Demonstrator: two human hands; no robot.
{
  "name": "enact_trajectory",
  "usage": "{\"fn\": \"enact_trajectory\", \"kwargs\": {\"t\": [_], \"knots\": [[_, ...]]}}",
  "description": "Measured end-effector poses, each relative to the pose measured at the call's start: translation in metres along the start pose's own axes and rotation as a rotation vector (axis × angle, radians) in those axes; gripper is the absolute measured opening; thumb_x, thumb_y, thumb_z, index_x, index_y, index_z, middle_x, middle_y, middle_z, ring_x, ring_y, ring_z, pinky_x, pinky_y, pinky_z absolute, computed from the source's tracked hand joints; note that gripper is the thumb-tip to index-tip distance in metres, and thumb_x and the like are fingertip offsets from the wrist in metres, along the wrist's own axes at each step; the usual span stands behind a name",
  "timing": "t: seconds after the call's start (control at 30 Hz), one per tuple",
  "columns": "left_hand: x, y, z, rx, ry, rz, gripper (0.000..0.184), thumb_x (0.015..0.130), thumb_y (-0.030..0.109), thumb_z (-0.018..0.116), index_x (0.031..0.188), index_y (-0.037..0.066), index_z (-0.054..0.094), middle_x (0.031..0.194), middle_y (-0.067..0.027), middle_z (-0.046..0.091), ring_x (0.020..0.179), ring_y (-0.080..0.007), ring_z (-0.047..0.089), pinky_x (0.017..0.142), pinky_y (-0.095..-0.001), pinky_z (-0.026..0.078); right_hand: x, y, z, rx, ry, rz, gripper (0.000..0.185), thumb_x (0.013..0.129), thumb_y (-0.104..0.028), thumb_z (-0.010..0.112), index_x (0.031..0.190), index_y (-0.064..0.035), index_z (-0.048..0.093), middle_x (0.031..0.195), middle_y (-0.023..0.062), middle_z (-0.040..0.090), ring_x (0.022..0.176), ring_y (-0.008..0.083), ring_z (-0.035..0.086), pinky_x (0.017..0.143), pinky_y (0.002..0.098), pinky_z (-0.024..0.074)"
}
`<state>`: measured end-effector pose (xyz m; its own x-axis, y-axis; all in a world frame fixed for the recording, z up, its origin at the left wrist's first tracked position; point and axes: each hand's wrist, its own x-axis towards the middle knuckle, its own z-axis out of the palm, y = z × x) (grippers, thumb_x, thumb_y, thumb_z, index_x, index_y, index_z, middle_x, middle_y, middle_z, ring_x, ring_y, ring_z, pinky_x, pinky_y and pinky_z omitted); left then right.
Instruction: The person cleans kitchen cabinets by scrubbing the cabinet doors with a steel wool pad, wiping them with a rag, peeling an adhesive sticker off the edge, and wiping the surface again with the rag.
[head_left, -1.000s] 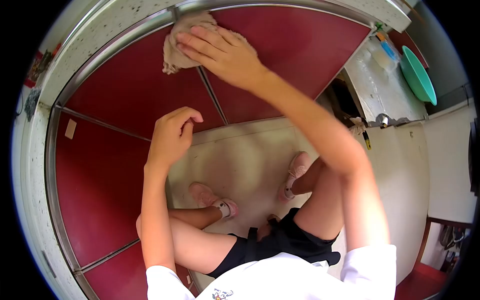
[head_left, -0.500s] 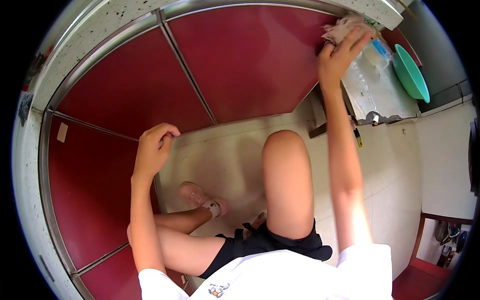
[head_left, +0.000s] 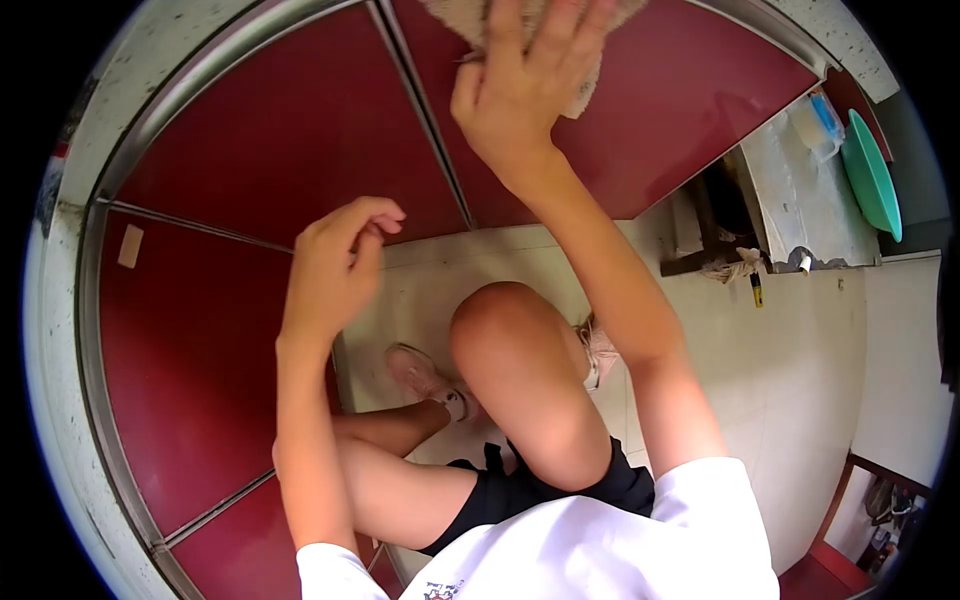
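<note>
A beige cloth (head_left: 583,92) lies flat against a red cabinet door (head_left: 690,95) at the top of the head view. My right hand (head_left: 525,100) presses on it with fingers spread, holding it to the panel; the cloth's upper part is cut off by the frame edge. Lower and to the left, my left hand (head_left: 345,250) hovers in front of another red door (head_left: 260,130). Its fingers are loosely curled in, and nothing shows in them.
A low table (head_left: 810,205) with a silvery top stands at the right. On it are a clear container with a blue part (head_left: 822,125) and a green basin (head_left: 872,178). Metal strips (head_left: 425,115) divide the doors. My bent knee (head_left: 510,330) is below my hands, above the tiled floor (head_left: 740,400).
My right hand has swept the cloth left across the door, away from the table corner. My right knee has swung left. The view has shifted slightly; my left hand stays curled.
</note>
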<state>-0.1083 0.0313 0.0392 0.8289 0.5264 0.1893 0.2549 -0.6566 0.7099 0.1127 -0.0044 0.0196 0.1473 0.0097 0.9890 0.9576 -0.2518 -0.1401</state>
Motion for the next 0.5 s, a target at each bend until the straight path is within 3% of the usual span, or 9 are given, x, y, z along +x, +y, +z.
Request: {"fn": "enact_trajectory", "kwargs": {"t": [0.03, 0.1, 0.13, 0.17, 0.23, 0.27, 0.37, 0.4, 0.5], "knots": [[0.003, -0.001, 0.002, -0.014, 0.0, -0.002, 0.029, 0.081, -0.011, 0.043, 0.099, 0.001, 0.063, 0.084, -0.009, 0.066, 0.075, -0.0155, 0.06, 0.065, -0.0266, 0.048, -0.003, 0.002, 0.0, -0.003, -0.011, -0.009, 0.066, 0.072, -0.008, 0.058, 0.136, -0.0011, 0.046, 0.153, 0.0183, 0.026, 0.141, 0.0459, 0.018, 0.11, 0.062, 0.0168], [0.006, -0.002, 0.008, -0.044, 0.024, 0.065, 0.028, 0.081, -0.012, 0.043, 0.096, 0.0, 0.063, 0.083, -0.0078, 0.066, 0.075, -0.0152, 0.06, 0.065, -0.0267, 0.048, -0.011, 0.011, -0.006, 0.122, -0.188, -0.177, 0.058, 0.077, -0.011, 0.057, 0.135, -0.0102, 0.052, 0.15, 0.0035, 0.038, 0.142, 0.0321, 0.026, 0.111, 0.055, 0.0237], [0.008, -0.007, 0.007, -0.011, -0.063, 0.022, 0.03, 0.08, -0.011, 0.045, 0.103, -0.001, 0.061, 0.095, -0.0097, 0.066, 0.085, -0.0173, 0.061, 0.075, -0.0285, 0.049, -0.016, 0.017, -0.008, 0.11, -0.193, -0.171, 0.058, 0.077, -0.011, 0.057, 0.135, -0.0102, 0.052, 0.15, 0.0035, 0.038, 0.142, 0.0321, 0.026, 0.111, 0.055, 0.0237], [0.013, -0.008, 0.016, -0.01, -0.078, 0.028, 0.03, 0.08, -0.011, 0.045, 0.103, -0.001, 0.061, 0.095, -0.0097, 0.066, 0.085, -0.0173, 0.061, 0.075, -0.0285, 0.049, -0.021, 0.022, -0.01, 0.134, -0.29, -0.389, 0.053, 0.079, -0.013, 0.056, 0.133, -0.0111, 0.054, 0.147, 0.0016, 0.042, 0.141, 0.0258, 0.028, 0.112, 0.0501, 0.0251], [0.026, -0.017, 0.041, 0.198, 0.622, 0.459, 0.036, 0.079, -0.008, 0.045, 0.113, -0.001, 0.057, 0.11, -0.0141, 0.062, 0.098, -0.021, 0.059, 0.084, -0.0314, 0.048, -0.026, 0.036, -0.016, 0.14, -0.396, -0.592, 0.049, 0.081, -0.014, 0.055, 0.13, -0.0119, 0.057, 0.145, -0.0004, 0.045, 0.14, 0.0196, 0.031, 0.113, 0.0451, 0.0266], [0.032, -0.019, 0.046, 0.212, 0.688, 0.495, 0.046, 0.077, -0.007, 0.045, 0.122, -0.002, 0.05, 0.126, -0.0188, 0.055, 0.108, -0.0282, 0.056, 0.095, -0.038, 0.043, -0.026, 0.043, -0.017, 0.126, -0.391, -0.743, 0.047, 0.082, -0.016, 0.055, 0.129, -0.0132, 0.058, 0.148, -0.0028, 0.041, 0.139, 0.0172, 0.033, 0.114, 0.0413, 0.0263], [0.059, 0.02, 0.058, 0.442, 0.643, 0.654, 0.053, 0.075, -0.005, 0.046, 0.127, -0.001, 0.049, 0.134, -0.0191, 0.052, 0.116, -0.0333, 0.053, 0.102, -0.0431, 0.037, -0.011, 0.057, -0.023, 0.195, -0.495, -0.918, 0.043, 0.082, -0.016, 0.055, 0.125, -0.0115, 0.06, 0.146, 0.0008, 0.043, 0.139, 0.0151, 0.031, 0.116, 0.0372, 0.0255], [0.061, 0.028, 0.06, 0.516, 0.521, 0.608, 0.069, 0.074, -0.008, 0.046, 0.142, -0.001, 0.036, 0.144, -0.0203, 0.041, 0.131, -0.0373, 0.041, 0.111, -0.0452, 0.029, -0.004, 0.063, -0.031, 0.195, -0.612, -0.956, 0.043, 0.082, -0.015, 0.055, 0.125, -0.0113, 0.061, 0.146, 0.0005, 0.043, 0.139, 0.0149, 0.031, 0.116, 0.0362, 0.0263], [0.078, 0.038, 0.07, 0.504, 0.515, 0.489, 0.074, 0.074, -0.008, 0.047, 0.146, 0.0, 0.029, 0.149, -0.0207, 0.035, 0.135, -0.0378, 0.036, 0.114, -0.0472, 0.025, 0.011, 0.096, -0.055, 0.209, -0.696, -0.979, 0.042, 0.082, -0.015, 0.054, 0.124, -0.012, 0.061, 0.145, -0.0015, 0.044, 0.138, 0.0145, 0.033, 0.115, 0.0343, 0.0281]]}}
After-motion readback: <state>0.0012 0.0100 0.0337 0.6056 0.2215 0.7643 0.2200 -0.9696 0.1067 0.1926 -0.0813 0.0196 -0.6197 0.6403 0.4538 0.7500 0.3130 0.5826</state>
